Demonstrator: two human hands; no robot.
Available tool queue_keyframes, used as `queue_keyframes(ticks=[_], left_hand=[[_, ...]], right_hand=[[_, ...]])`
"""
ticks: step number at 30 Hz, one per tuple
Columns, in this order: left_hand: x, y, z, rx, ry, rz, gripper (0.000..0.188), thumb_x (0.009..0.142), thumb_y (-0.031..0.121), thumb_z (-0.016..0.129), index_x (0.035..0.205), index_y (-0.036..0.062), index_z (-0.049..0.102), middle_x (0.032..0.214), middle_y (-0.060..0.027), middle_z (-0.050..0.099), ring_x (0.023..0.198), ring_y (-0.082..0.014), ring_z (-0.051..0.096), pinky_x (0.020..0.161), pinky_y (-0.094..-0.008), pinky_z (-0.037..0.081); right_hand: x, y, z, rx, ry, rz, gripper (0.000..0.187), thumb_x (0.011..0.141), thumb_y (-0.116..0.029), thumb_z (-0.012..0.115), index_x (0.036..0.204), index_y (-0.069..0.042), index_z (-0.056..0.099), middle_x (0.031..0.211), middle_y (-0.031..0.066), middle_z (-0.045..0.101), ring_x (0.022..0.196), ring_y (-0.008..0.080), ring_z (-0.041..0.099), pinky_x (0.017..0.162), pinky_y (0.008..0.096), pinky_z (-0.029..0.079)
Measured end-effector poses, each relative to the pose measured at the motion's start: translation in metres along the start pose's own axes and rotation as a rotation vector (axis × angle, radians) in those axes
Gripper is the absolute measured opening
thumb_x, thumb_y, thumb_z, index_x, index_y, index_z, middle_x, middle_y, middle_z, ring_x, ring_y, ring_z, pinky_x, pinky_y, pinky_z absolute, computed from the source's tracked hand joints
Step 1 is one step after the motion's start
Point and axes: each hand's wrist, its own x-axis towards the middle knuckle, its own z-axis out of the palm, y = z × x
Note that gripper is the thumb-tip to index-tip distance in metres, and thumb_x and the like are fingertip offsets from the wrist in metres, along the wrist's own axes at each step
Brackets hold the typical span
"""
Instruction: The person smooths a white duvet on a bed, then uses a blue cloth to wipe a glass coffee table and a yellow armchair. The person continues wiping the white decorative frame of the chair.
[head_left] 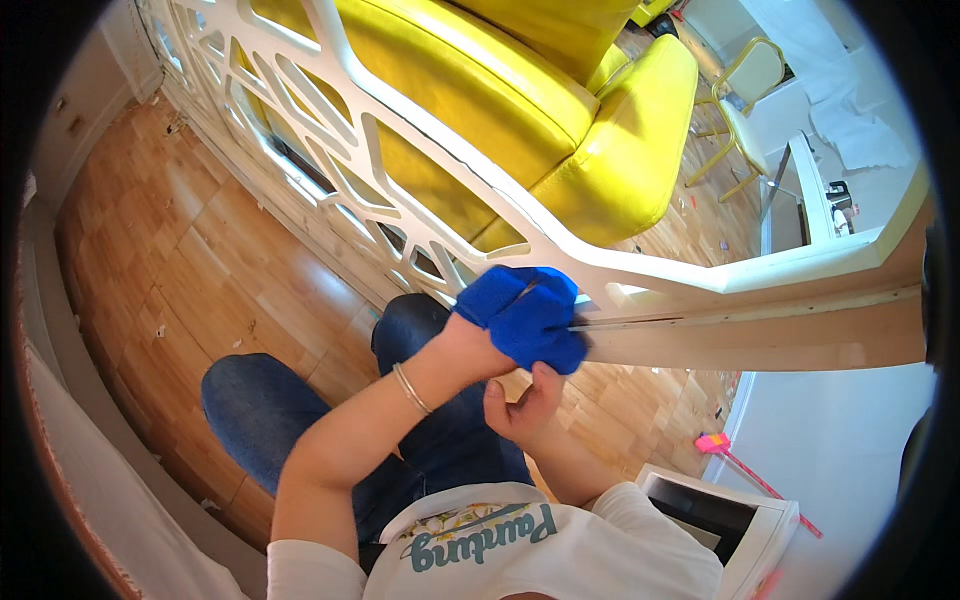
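Observation:
A bright blue cloth (525, 312) is bunched up against the edge of a white cut-out partition (560, 245). My left hand (478, 348), with bangles at its wrist, is closed on the cloth, which covers most of its fingers. Just below it is my right hand (527, 408), its thumb and a finger apart. One fingertip there meets the lower edge of the cloth, and the other fingers are hard to make out. A narrow dark line runs along the partition's edge to the right of the cloth.
Behind the partition stands a yellow sofa (610, 180), with a gold-framed chair (740, 120) farther right. The wood floor (220, 260) has small scraps on it. A white cabinet (770, 540) is at lower right, near a pink broom (713, 442). My bent knees are below the partition.

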Motion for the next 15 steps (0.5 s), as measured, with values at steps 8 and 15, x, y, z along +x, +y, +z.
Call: queue_keyframes(ticks=[8, 15], left_hand=[[-0.049, -0.032, 0.008, 0.253, 0.146, -0.219, 0.054, 0.086, 0.025, 0.065, 0.137, 0.0082, 0.057, 0.146, -0.0147, 0.054, 0.128, -0.0288, 0.056, 0.098, -0.0457, 0.046], [0.014, -0.008, 0.004, -0.282, 0.298, -0.426, 0.033, 0.085, 0.029, 0.068, 0.109, 0.0061, 0.066, 0.128, -0.0210, 0.058, 0.120, -0.0395, 0.054, 0.105, -0.0480, 0.040]], right_hand=[[-0.008, 0.006, 0.018, 0.102, 0.010, 0.067, 0.066, 0.080, -0.009, 0.075, 0.135, -0.002, 0.039, 0.123, 0.0282, 0.056, 0.106, 0.0451, 0.058, 0.092, 0.0517, 0.045], [0.006, 0.012, 0.011, 0.136, 0.057, 0.011, 0.076, 0.084, -0.005, 0.068, 0.145, 0.002, 0.024, 0.135, 0.0240, 0.041, 0.121, 0.0332, 0.050, 0.106, 0.0446, 0.039]])
